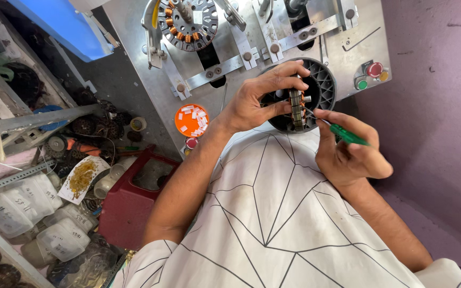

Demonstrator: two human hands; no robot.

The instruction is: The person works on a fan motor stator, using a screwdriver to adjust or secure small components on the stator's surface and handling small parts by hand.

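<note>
The left hand [254, 101] is clamping the stator core [296, 108] edge-on, steadying it, while the right hand [348, 152] is pinching a green screwdriver [348, 134], probing its windings.

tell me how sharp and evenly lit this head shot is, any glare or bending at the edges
Head view: sharp at the centre, where the left hand grips the stator and the right hand holds the green tool; mild sheen on the metal plate; wide-angle bending at the edges; left shelf clutter dimmer.
</note>
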